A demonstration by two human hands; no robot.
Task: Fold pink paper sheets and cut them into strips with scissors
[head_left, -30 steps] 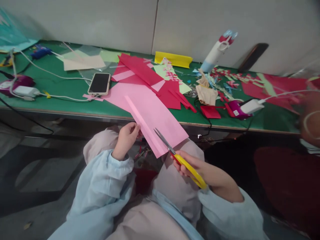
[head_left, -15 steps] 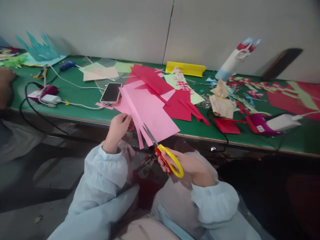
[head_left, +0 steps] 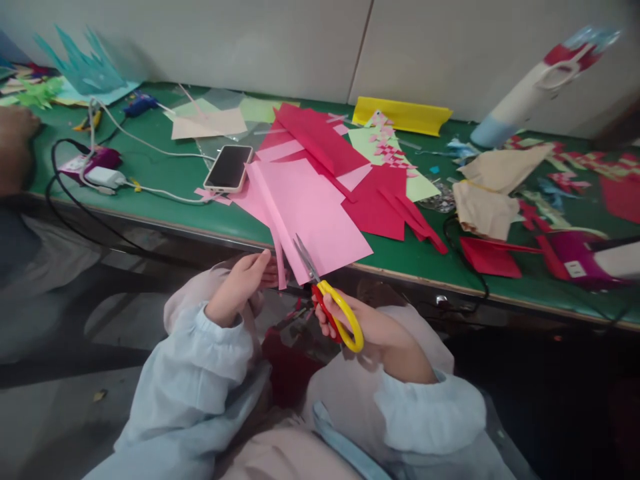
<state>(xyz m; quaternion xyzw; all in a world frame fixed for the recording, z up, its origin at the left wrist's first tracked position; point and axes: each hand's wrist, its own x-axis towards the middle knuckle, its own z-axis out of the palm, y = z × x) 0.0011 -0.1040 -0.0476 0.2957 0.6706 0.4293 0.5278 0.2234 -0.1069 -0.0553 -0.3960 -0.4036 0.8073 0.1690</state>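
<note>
My right hand (head_left: 345, 313) grips scissors (head_left: 345, 320) with one yellow and one red handle. Their blades point up and left, slightly apart, over the lower edge of a pink paper sheet (head_left: 320, 220). That sheet has a folded left side and overhangs the table's front edge. A narrow pink strip (head_left: 281, 267) hangs beside the fold. At its left is my left hand (head_left: 245, 280), fingers loosely curved and thumb apart, with the fingertips close to the strip; nothing shows clearly between them.
A phone (head_left: 229, 168) lies left of the pink sheet on the green table (head_left: 165, 213). Red paper (head_left: 380, 200), beige cloth (head_left: 487, 200) and a white bottle (head_left: 530, 100) stand or lie rightward. Cables run from a purple power block (head_left: 103, 160). Another person's hand (head_left: 17, 137) rests far left.
My left hand has lowered slightly and its fingers have loosened beside the strip. The scissors stay at the sheet's lower edge. The camera view has shifted, moving the table items within the picture.
</note>
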